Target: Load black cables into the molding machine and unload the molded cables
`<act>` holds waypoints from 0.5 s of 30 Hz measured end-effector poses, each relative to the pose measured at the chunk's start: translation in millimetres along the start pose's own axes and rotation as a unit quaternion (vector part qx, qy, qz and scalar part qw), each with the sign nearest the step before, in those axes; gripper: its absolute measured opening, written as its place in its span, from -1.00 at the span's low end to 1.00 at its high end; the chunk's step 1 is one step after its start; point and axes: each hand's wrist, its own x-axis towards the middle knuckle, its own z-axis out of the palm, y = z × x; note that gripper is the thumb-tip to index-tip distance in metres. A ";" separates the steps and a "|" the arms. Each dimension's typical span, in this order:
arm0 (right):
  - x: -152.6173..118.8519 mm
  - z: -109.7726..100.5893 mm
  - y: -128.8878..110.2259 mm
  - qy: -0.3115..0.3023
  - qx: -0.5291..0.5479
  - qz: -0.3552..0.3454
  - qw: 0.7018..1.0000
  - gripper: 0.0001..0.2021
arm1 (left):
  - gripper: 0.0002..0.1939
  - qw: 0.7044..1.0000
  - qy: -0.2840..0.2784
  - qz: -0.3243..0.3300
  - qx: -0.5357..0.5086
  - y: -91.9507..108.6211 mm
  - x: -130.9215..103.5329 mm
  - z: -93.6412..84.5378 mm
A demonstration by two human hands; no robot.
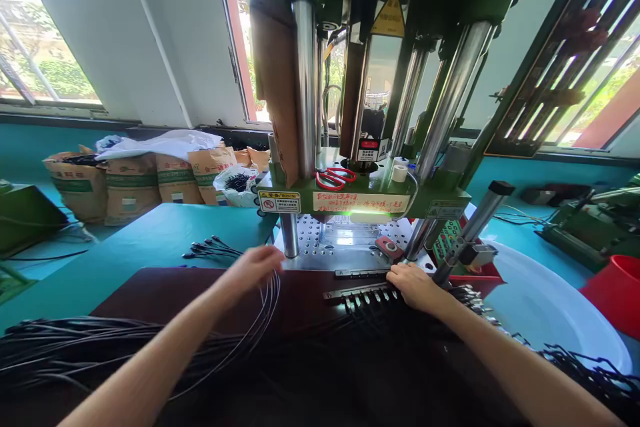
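Observation:
My left hand [259, 263] is over the dark board left of the press, smeared by motion, with thin black cables [270, 300] hanging just below it; whether it grips them is unclear. My right hand [409, 280] has its fingers curled at the right end of a metal strip fixture [361, 291], what it pinches being too small to name. Connector ends line that strip, their dark cables trailing toward me. A second strip [357, 273] lies behind it. Further left, a small bunch of cable ends [213, 247] rests on the teal surface.
The green press [370, 203] stands ahead, with red-handled scissors [335, 178] on its ledge. A thick cable bundle [75, 347] lies left. At right are a large pale tub [540, 293] and a red bucket [615, 293].

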 end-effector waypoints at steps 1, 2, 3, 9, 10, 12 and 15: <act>1.0 -5.1 0.8 -0.007 -0.001 0.002 1.000 -0.71 | -0.76 0.995 -0.099 0.001 -0.017 7.7 -17.5 28.6; 1.7 -10.9 2.0 -0.011 0.001 0.006 1.000 -0.72 | -0.75 0.981 -0.190 -0.014 -0.030 12.3 -34.4 57.4; 2.2 -17.2 3.6 -0.014 0.005 0.015 1.000 -0.74 | -0.75 0.964 -0.258 -0.023 -0.051 13.9 -49.4 85.3; 4.7 -44.2 22.8 0.011 0.071 0.118 0.990 -0.74 | -0.65 0.913 -0.262 -0.147 -0.277 -0.6 -78.0 197.7; 6.1 -45.7 27.7 0.017 0.088 0.131 0.987 -0.73 | -0.62 0.897 -0.247 -0.165 -0.328 -0.9 -75.0 207.3; 11.2 -46.3 37.7 0.027 0.127 0.149 0.980 -0.71 | -0.57 0.860 -0.255 -0.184 -0.402 1.9 -66.5 222.0; 25.9 -42.1 50.4 0.042 0.188 0.158 0.968 -0.71 | -0.54 0.835 -0.303 -0.192 -0.417 10.4 -49.1 236.9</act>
